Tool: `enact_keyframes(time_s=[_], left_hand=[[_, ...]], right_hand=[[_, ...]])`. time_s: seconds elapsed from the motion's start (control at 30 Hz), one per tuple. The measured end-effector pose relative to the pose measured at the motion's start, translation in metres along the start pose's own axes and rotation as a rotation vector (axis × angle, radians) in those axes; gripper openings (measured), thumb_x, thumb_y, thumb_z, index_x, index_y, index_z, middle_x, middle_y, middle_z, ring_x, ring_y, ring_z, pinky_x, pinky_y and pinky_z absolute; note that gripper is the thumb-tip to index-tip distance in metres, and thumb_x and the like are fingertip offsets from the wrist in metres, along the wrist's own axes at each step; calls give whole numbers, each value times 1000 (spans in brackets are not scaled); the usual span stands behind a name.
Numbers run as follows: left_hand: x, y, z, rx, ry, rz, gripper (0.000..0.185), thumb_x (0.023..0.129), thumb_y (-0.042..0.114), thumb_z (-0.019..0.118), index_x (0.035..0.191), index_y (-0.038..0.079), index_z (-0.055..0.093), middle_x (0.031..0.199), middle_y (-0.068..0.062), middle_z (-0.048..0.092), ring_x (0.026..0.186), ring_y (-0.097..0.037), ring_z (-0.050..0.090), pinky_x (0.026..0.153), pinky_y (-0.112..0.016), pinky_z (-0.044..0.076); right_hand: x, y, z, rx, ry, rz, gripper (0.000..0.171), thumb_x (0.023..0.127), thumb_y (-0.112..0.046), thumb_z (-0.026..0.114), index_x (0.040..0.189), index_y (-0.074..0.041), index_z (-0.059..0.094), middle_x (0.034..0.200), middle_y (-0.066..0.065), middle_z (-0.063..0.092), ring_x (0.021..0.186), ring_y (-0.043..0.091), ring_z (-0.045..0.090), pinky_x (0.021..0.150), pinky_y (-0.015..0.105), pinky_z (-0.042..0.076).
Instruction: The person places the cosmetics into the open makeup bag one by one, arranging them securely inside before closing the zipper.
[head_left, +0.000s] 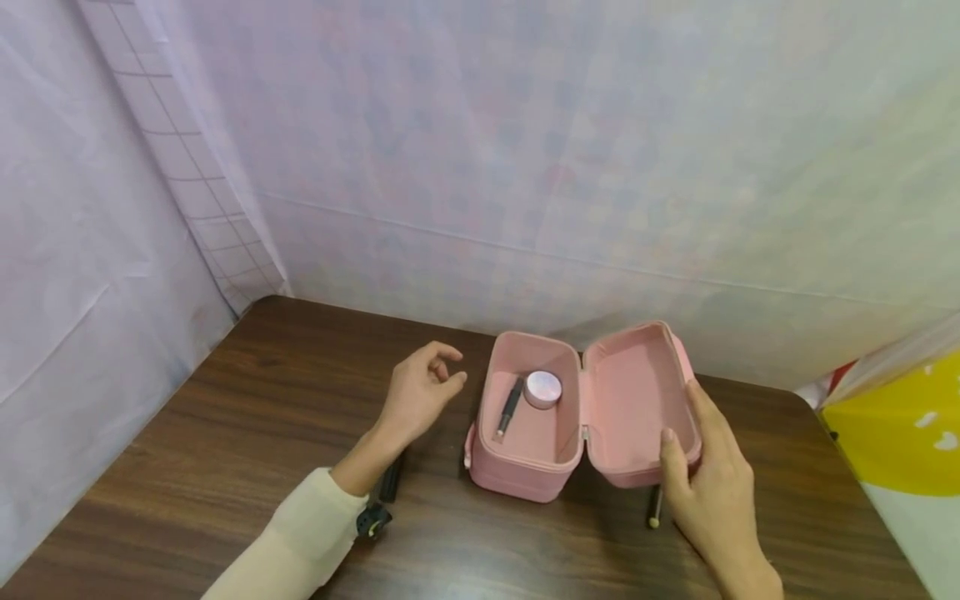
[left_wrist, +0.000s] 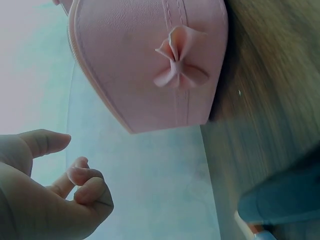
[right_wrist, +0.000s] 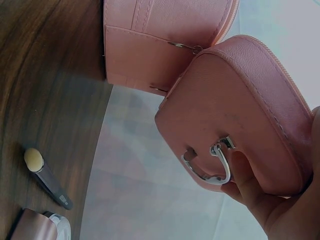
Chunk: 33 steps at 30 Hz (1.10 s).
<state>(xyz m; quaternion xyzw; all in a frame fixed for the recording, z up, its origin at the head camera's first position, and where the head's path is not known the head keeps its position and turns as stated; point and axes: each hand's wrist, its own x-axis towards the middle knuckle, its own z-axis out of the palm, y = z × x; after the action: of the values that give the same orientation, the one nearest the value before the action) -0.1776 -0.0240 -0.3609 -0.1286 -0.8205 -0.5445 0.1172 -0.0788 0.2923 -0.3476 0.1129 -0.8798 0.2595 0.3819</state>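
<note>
A pink zip case [head_left: 525, 482] stands on the table with its lid [head_left: 633, 400] swung out to the right. Inside lie a round, pale-topped jar [head_left: 543, 387] and a slim dark stick [head_left: 511, 404] with a lighter end. My right hand [head_left: 716, 487] grips the lid's outer edge, thumb inside and fingers behind. The lid's metal handle [right_wrist: 225, 167] is beside those fingers in the right wrist view. Left of the case, my left hand [head_left: 420, 392] hovers with loosely bent fingers and nothing in them. A pink bow [left_wrist: 180, 62] decorates the case's side.
A makeup brush [right_wrist: 47, 177] lies on the wooden table [head_left: 225, 433] near the lid. Beside it in the right wrist view is a pinkish, shiny object [right_wrist: 35, 227]. A dark cylinder [left_wrist: 280, 197] is under the left forearm. A pale curtain [head_left: 525, 167] hangs behind the table.
</note>
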Motion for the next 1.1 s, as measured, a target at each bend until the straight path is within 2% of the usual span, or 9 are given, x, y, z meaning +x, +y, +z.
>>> enact_keyframes(time_s=[0.23,0.43,0.9,1.1], left_hand=[[-8,-4,-14,7,-5,-56,23,82,5,72,104,4,65,74,-3,52,62,-16,47,54,-26,39],[-12,-7,-21,-7,-9,-70,21,82,4,71,103,4,66,75,-4,53,62,-16,48,53,-24,39],[-24,-26,-35,8,-11,-112,24,82,4,72,105,1,65,75,-4,57,63,-15,50,54,-24,40],[-32,-36,-41,-58,-9,-213,36,82,2,71,115,-1,58,82,-8,57,65,-16,53,53,-24,43]], right_hand=[[-1,0,1,-1,-6,9,61,85,-6,61,143,-5,43,139,20,47,114,48,49,84,62,41],[0,1,1,-2,-3,10,61,85,-5,60,143,-4,42,139,21,47,114,48,49,82,64,41],[1,0,0,4,0,9,60,85,-5,60,142,-3,43,137,23,47,113,49,50,79,65,41],[0,-1,0,4,-1,5,60,85,-5,60,142,-4,43,138,22,47,113,48,50,80,64,41]])
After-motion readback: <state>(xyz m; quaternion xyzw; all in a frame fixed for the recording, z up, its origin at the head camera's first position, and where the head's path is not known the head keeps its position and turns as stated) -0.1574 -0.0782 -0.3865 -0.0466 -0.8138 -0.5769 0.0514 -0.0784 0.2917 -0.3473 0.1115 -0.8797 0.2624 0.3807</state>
